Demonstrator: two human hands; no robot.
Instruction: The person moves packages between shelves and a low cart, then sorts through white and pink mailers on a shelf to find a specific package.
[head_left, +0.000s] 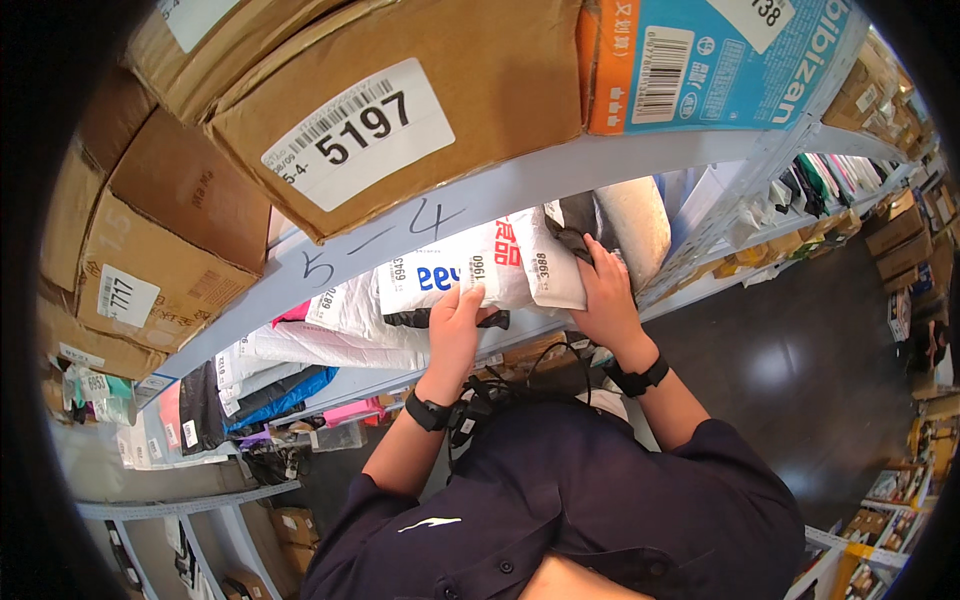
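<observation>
Packed parcels stand in a row on a metal shelf at chest height. My left hand has its thumb and fingers on the lower edge of a white plastic mailer with red and blue print. My right hand lies against a white labelled pouch, its fingers reaching up onto a black plastic parcel. Whether either hand grips its parcel firmly is hard to tell. A dark parcel shows under the white mailer. To the right of my right hand leans a pale padded parcel.
Cardboard boxes and a blue and orange box overhang the shelf's metal edge. More mailers stand at the left. Shelves of parcels run along the aisle floor at the right.
</observation>
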